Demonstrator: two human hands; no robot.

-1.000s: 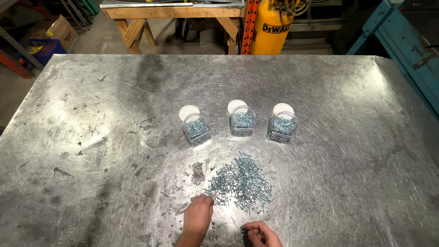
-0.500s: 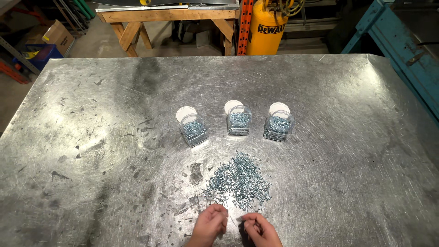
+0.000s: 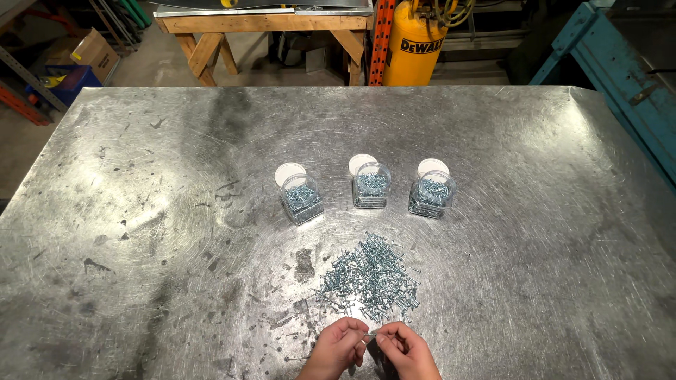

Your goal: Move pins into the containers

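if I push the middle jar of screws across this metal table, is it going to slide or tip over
The middle jar would probably slide: it looks squat, and the screws filling it keep the weight low. The table is smooth worn metal, so it should offer little grip. The jar stands open, its white lid behind it, so a hard shove might spill screws.

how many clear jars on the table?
3, in a row behind the screw pile: left jar, middle jar, right jar. Each stands open, holding screws, a white lid behind it. None looks hidden.
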